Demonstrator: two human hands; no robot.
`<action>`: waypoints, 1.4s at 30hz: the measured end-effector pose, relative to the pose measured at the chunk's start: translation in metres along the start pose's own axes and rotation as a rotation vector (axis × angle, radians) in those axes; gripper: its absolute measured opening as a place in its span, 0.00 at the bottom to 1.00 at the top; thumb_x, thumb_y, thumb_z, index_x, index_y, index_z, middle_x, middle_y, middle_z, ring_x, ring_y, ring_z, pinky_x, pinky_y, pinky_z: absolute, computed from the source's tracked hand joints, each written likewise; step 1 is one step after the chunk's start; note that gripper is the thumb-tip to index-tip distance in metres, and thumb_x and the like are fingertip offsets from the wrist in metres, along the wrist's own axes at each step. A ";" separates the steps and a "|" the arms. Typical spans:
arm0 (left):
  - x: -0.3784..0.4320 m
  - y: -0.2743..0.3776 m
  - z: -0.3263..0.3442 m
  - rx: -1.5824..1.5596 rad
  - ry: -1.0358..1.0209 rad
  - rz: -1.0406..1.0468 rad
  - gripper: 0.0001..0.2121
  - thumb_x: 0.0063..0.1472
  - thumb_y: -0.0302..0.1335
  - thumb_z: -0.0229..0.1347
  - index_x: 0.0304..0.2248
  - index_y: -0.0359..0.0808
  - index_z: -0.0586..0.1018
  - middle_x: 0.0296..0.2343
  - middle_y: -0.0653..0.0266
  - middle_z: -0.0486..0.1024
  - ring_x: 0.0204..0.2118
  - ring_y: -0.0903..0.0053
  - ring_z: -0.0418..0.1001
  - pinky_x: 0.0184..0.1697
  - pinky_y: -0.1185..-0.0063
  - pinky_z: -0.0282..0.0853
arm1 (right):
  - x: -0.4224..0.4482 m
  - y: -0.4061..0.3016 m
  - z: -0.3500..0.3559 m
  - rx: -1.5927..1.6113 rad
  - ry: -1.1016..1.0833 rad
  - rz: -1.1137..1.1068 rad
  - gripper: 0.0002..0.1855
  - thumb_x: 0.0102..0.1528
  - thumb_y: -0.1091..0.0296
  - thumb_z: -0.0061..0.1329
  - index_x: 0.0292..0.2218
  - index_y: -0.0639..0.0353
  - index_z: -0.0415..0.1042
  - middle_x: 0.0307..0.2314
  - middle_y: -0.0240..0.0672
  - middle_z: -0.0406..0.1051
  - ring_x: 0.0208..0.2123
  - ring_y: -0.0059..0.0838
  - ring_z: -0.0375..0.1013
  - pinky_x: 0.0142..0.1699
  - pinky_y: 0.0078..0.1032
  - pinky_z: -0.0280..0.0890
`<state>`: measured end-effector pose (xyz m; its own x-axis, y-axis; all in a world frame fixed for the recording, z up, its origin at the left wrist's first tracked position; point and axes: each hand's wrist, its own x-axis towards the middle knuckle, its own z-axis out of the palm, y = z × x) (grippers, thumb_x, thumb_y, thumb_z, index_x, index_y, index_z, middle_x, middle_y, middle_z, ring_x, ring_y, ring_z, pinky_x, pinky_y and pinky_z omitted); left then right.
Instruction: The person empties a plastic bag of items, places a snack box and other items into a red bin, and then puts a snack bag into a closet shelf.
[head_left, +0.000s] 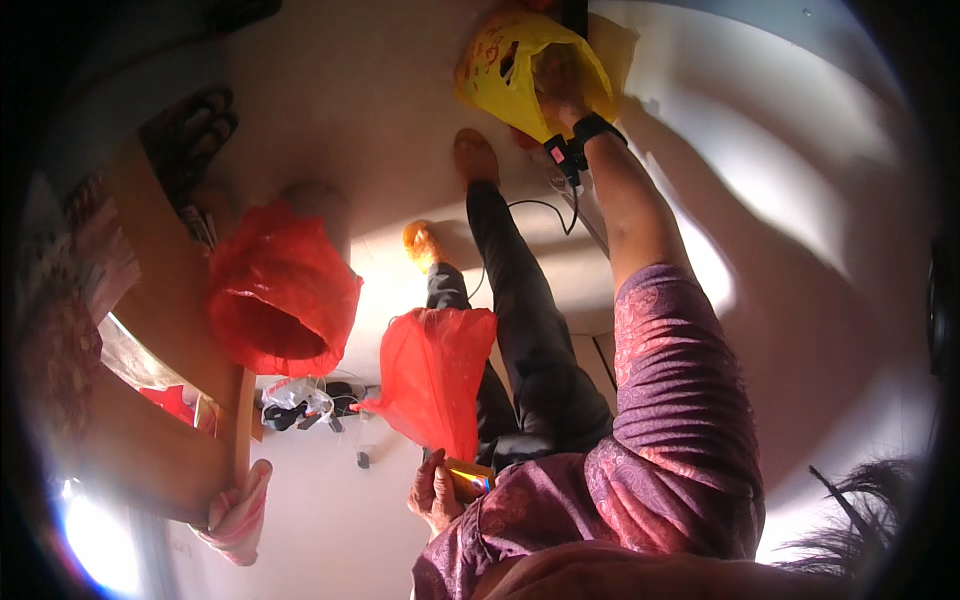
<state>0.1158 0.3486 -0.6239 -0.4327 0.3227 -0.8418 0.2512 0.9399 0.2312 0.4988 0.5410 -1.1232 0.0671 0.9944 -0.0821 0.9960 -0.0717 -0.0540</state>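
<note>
Low in the middle, my left hand (435, 491) grips a small yellow-orange box (469, 480) together with a thin red plastic bag (439, 375), which spreads out above it over my leg. My right arm stretches to the top, a black strap (598, 133) round the wrist with a small black device and cable. My right hand (561, 79) is inside the mouth of a yellow plastic bag (499, 82) with red printing; its fingers are in shade, and I cannot tell what they touch.
A second red plastic bag (300, 292) gapes beside a curved wooden furniture edge (169, 292) at the left. A striped cloth (244, 517) hangs from the lower furniture. Beneath the red bag are a clear plastic bag (296, 397) and cables. A cable runs by my legs.
</note>
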 end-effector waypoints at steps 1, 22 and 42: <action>-0.004 0.000 -0.002 -0.022 0.027 0.001 0.16 0.57 0.35 0.54 0.36 0.29 0.78 0.29 0.59 0.77 0.34 0.76 0.72 0.41 0.77 0.65 | -0.004 -0.003 -0.007 -0.104 0.048 -0.096 0.26 0.51 0.56 0.48 0.48 0.63 0.64 0.42 0.49 0.67 0.45 0.45 0.66 0.47 0.28 0.61; -0.194 -0.016 -0.137 -0.040 -0.168 0.277 0.10 0.56 0.30 0.53 0.34 0.32 0.79 0.23 0.63 0.75 0.23 0.75 0.69 0.31 0.78 0.64 | -0.078 -0.080 -0.356 0.182 -0.451 0.039 0.23 0.48 0.63 0.44 0.46 0.62 0.65 0.45 0.51 0.64 0.45 0.48 0.65 0.48 0.37 0.62; -0.524 -0.328 -0.418 -0.505 -0.512 0.802 0.13 0.60 0.34 0.48 0.22 0.34 0.72 0.14 0.68 0.67 0.14 0.83 0.62 0.17 0.81 0.55 | -0.682 -0.446 -1.054 1.010 -0.492 -1.014 0.43 0.39 0.61 0.59 0.53 0.69 0.55 0.50 0.49 0.58 0.54 0.42 0.57 0.58 0.32 0.53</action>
<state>-0.1017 -0.0817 -0.0552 0.1427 0.8904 -0.4322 -0.1364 0.4502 0.8825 0.0717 -0.0232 0.0060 -0.8321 0.5447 0.1043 0.1355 0.3820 -0.9142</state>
